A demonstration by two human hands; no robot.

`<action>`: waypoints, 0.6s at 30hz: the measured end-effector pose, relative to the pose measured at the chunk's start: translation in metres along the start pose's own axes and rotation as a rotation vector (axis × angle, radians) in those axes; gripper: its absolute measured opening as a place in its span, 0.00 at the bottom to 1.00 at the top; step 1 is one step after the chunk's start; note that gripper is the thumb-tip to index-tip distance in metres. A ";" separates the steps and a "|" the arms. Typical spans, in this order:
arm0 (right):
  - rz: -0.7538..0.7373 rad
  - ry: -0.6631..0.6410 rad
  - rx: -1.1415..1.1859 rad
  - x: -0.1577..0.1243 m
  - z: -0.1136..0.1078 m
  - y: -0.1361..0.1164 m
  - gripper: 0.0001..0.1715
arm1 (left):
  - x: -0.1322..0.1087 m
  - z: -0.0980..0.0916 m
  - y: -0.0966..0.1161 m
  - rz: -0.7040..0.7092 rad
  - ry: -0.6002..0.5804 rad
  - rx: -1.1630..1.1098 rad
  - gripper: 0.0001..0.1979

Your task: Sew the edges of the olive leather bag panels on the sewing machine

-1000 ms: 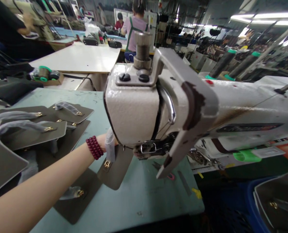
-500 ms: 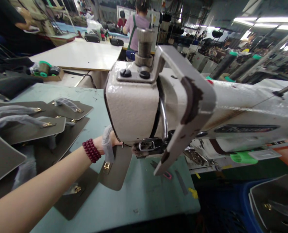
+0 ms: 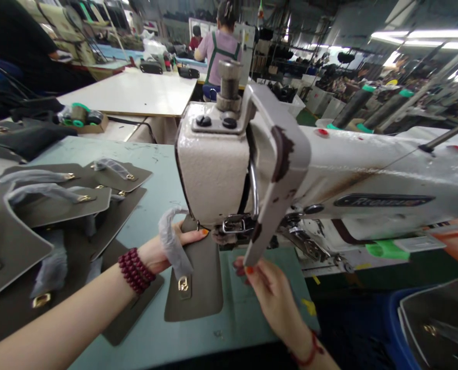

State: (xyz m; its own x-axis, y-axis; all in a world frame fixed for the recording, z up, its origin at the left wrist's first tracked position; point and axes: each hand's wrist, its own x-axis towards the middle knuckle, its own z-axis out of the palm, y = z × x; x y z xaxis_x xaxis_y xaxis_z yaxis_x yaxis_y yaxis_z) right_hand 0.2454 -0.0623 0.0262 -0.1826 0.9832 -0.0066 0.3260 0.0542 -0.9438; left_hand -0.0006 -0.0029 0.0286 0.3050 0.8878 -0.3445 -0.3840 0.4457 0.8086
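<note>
My left hand (image 3: 165,252) is at a grey bag panel (image 3: 201,288), its thumb laid over the top beside the needle area and the other fingers partly hidden. A plastic-wrapped handle (image 3: 170,239) with a gold ring fitting arches over that hand. The panel's far end lies under the head of a white sewing machine (image 3: 217,169). On the green table, my right hand (image 3: 271,293) is closed, fingertips bent together just behind the lower end of the machine's metal guard (image 3: 271,200). Whatever those fingers hold is hidden.
Several grey panels with wrapped handles (image 3: 59,205) overlap on the left of the table (image 3: 151,339). A blue basket (image 3: 386,313) with more panels stands low at the right. Thread spools (image 3: 80,115) sit in a box behind. A co-worker (image 3: 221,49) is further back.
My right hand has come in from outside the view to where the pink-handled scissors lay; the scissors are now hidden. The panel's near end has turned slightly right, and my left thumb shows more.
</note>
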 end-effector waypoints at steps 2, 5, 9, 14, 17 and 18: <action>0.131 -0.038 0.182 0.009 0.042 0.009 0.25 | 0.002 -0.001 0.001 -0.118 -0.014 -0.014 0.23; 0.175 0.002 0.257 0.024 0.074 0.008 0.29 | 0.004 0.000 0.001 -0.101 -0.007 0.016 0.19; 0.156 0.050 0.211 0.030 0.078 -0.001 0.27 | 0.004 0.004 -0.001 -0.058 -0.040 0.022 0.12; 0.145 0.081 0.168 0.027 0.079 -0.004 0.27 | 0.006 0.007 -0.001 -0.073 -0.008 0.039 0.18; 0.131 0.083 0.144 0.028 0.079 -0.003 0.26 | 0.008 0.007 -0.001 -0.052 0.011 0.021 0.15; 0.127 0.086 0.140 0.029 0.079 -0.003 0.26 | 0.009 0.007 0.000 -0.046 0.017 0.010 0.13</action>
State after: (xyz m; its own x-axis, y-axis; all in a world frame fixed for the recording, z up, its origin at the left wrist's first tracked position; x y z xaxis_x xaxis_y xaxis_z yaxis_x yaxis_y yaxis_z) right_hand 0.1657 -0.0478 0.0031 -0.0670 0.9921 -0.1059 0.2079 -0.0900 -0.9740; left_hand 0.0081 0.0041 0.0284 0.3072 0.8683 -0.3896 -0.3610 0.4851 0.7965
